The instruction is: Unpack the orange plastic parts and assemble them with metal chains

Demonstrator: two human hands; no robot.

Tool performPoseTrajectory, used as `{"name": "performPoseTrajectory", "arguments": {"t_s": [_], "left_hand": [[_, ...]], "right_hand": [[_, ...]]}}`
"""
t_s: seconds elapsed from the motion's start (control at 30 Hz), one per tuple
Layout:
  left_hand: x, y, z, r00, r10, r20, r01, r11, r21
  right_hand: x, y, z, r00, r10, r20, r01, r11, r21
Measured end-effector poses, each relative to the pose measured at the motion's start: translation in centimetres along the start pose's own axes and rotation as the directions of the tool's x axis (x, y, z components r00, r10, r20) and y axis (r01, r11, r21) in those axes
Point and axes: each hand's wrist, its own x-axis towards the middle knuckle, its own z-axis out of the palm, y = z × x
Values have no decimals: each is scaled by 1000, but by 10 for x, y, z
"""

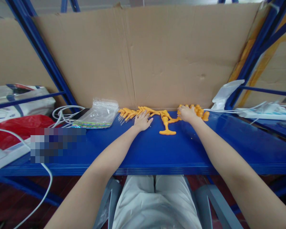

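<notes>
In the head view, pale trousers are showing nearest, with a gray chair curving round on both sides. Beyond them a blue table is stretching across.

Toward its back edge, orange pieces are lying in a row between the two hands and under them. They are looking smooth and slightly shiny: those at the left are branching into pointed prongs, a T-ended piece is reaching toward the person in the middle, and a knobby cluster of rounded stubs is sitting at the right. Thin zigzag strands are lying just beside the prongs.

The left hand is resting palm down on the pronged pieces, fingers spreading and thumb pointing away. The right hand is curling over the cluster; whether it is gripping, I cannot tell.

Left of the pieces, a clear bag is carrying a colorful strip along its bottom. Farther left, a white bag is bearing dark marks too blurred to read. Behind everything, cardboard is standing upright.
</notes>
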Motion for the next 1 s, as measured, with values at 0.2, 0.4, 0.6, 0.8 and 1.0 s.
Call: {"name": "performPoseTrajectory", "arguments": {"t_s": [0.2, 0.4, 0.6, 0.8, 1.0], "left_hand": [[1, 3, -4, 1000, -20, -10, 20, 1000, -15], [1, 8, -21, 976, 195, -97, -201, 978, -59], [0, 13, -26, 928, 370, 37, -369, 929, -29], [-1, 16, -24, 974, 224, 43, -224, 975, -5], [-2, 20, -34, 998, 53, -46, -54, 998, -25]], "right_hand": [[0, -23, -11, 981, -191, -18, 191, 982, 7], [-7, -57, -16, 917, -388, 92, 378, 919, 108], [-11, -65, -17, 883, -457, 104, 442, 886, 141], [-2, -49, -17, 886, -436, -160, 452, 888, 82], [1, -41, -25, 884, -342, -320, 370, 929, 29]]}}
